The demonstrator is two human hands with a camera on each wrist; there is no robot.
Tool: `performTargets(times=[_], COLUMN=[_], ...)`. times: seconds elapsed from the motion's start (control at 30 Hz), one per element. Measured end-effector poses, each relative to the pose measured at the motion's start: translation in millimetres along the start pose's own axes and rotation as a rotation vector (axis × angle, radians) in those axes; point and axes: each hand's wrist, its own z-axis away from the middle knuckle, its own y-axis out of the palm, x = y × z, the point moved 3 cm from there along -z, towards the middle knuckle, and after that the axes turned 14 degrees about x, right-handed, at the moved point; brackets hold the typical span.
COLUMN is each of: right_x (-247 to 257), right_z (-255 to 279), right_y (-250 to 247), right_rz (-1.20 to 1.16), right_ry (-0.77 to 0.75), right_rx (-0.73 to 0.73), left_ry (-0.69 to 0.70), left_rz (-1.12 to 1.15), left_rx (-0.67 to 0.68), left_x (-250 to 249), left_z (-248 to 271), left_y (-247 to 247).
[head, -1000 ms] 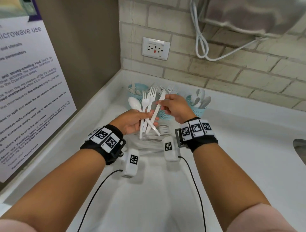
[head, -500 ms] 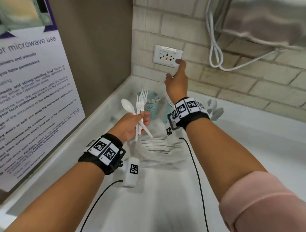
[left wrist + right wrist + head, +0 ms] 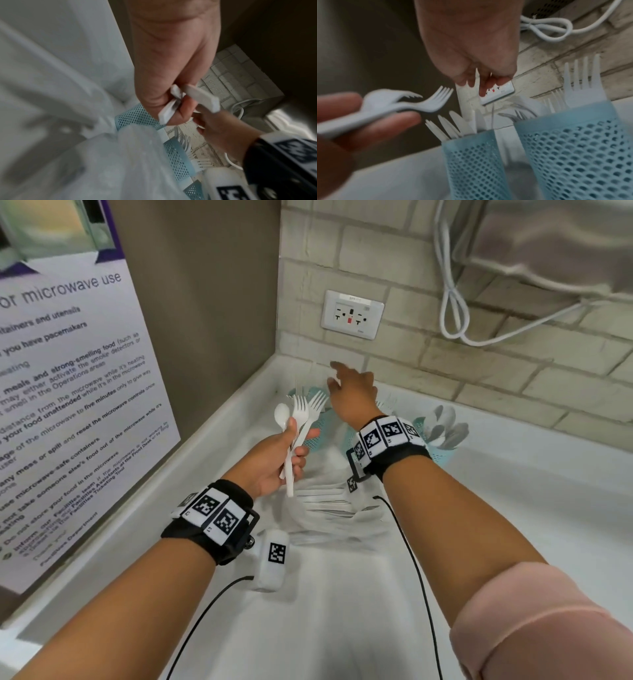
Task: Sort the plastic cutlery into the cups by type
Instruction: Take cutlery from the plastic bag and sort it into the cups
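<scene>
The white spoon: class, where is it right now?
In the head view the spoon is left of centre, held in the left hand beside two forks.

White plastic spoon (image 3: 282, 415) and two forks (image 3: 301, 409) bunched upright, handles down. Three pale blue mesh cups in a row against the wall: left cup (image 3: 471, 159) holding knives (image 3: 453, 124), middle cup (image 3: 576, 148) holding forks tines-up, right cup (image 3: 442, 455) holding spoons (image 3: 445, 426). More white cutlery (image 3: 329, 503) lying loose nearer the viewer.

Microwave-use poster (image 3: 68, 392), wall socket (image 3: 352, 314), looped white cable (image 3: 455, 302), brick wall (image 3: 479, 364)
</scene>
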Motion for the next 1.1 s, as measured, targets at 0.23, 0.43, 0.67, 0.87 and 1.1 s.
performTargets(times=[0.23, 0.43, 0.67, 0.87, 1.1], right_x=[-16.3, -31.0, -42.8, -40.7, -46.1], right_z=[35.6, 58.9, 78.3, 92.2, 103.6], right_y=[-15.6, -4.7, 3.6, 10.8, 26.9], right_rz=[-0.440, -0.675, -0.583, -0.758, -0.796], right_ry=[-0.003, -0.004, 0.105, 0.155, 0.087], right_rx=[-0.174, -0.010, -0.105, -0.003, 0.094], left_ry=[-0.014, -0.027, 0.164, 0.160, 0.133], left_rz=[-0.030, -0.110, -0.612, -0.637, -0.552], left_rx=[0.090, 0.094, -0.145, -0.139, -0.106], left_x=[2.4, 9.4, 15.0, 21.6, 27.2], left_z=[1.0, -1.4, -0.6, 0.1, -2.2], left_y=[18.3, 32.7, 41.2, 44.8, 49.4])
